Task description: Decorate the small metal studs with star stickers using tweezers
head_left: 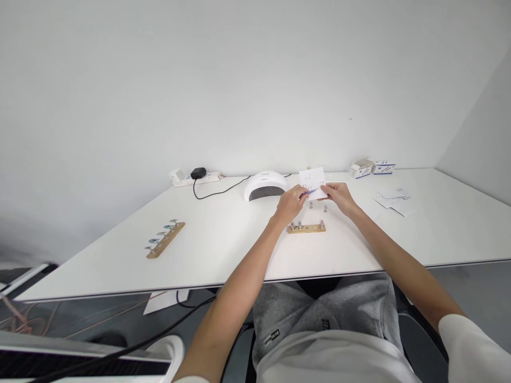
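A white card (312, 175) with handwriting and a row of small marks is held up over the table. My right hand (337, 196) pinches its lower right corner. At the card's lower left, my left hand (291, 202) is closed on a thin purple pen-like tool (307, 193), whose tip lies against the card; its exact kind is too small to tell. Below the hands lies a wooden strip (306, 229) with several small metal stands on it. Two more small metal stands, a left one (311, 205) and a right one (325, 208), are on the table behind the strip.
A white nail lamp (265, 183) stands behind my left hand. Another wooden strip (166, 242) bears several stands with nail tips. Loose cards (395, 201) lie at right, near small boxes (361, 168). A power strip (199, 179) with a black adapter (198, 173) sits back left.
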`<state>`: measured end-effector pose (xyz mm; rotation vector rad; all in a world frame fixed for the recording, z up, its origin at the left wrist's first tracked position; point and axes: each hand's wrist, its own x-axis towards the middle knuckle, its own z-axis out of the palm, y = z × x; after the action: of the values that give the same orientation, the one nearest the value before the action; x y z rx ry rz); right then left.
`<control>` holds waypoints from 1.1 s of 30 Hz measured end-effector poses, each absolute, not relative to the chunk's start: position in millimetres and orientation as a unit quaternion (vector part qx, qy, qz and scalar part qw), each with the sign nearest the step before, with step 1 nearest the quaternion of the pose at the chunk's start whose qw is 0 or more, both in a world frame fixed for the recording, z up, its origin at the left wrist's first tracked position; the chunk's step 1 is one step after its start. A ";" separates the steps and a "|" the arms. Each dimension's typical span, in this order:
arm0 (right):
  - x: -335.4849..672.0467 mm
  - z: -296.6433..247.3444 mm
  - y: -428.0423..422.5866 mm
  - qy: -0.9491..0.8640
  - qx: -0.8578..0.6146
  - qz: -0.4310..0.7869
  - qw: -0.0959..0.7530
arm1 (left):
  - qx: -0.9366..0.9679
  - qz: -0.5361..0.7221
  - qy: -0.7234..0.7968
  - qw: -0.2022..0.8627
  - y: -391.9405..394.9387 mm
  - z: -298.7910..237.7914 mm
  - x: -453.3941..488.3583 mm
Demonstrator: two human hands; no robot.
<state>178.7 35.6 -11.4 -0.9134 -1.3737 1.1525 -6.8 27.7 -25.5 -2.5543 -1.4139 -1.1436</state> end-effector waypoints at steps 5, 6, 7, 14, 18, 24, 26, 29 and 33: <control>179.4 -11.8 36.3 -0.577 -0.383 0.488 0.531 | -0.816 -0.366 -0.448 0.007 29.1 -26.5 -6.9; 179.5 -12.1 36.5 -0.578 -0.382 0.489 0.531 | -0.815 -0.366 -0.448 0.008 29.1 -26.4 -6.9; 179.6 -12.4 36.7 -0.579 -0.380 0.489 0.531 | -0.815 -0.366 -0.448 0.010 29.0 -26.2 -6.8; 179.3 -13.2 38.1 -0.578 -0.376 0.490 0.533 | -0.815 -0.370 -0.446 0.017 27.3 -25.3 -6.3; 179.4 -13.4 38.6 -0.575 -0.378 0.491 0.534 | -0.814 -0.373 -0.444 0.020 26.4 -25.3 -6.0; 179.7 -13.7 38.3 -0.576 -0.377 0.493 0.532 | -0.815 -0.372 -0.443 0.016 27.6 -26.1 -6.2; 179.7 -13.4 38.0 -0.575 -0.376 0.494 0.534 | -0.816 -0.372 -0.442 0.015 28.4 -26.9 -6.6; 179.9 -12.9 37.3 -0.577 -0.371 0.495 0.533 | -0.816 -0.372 -0.441 0.012 28.6 -27.3 -7.0; 179.7 -13.4 37.0 -0.573 -0.382 0.491 0.534 | -0.815 -0.373 -0.443 0.008 26.7 -25.1 -6.3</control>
<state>179.7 37.0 -13.4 -0.9110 -1.3653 1.1705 -6.3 26.7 -25.1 -2.5481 -1.3839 -1.1656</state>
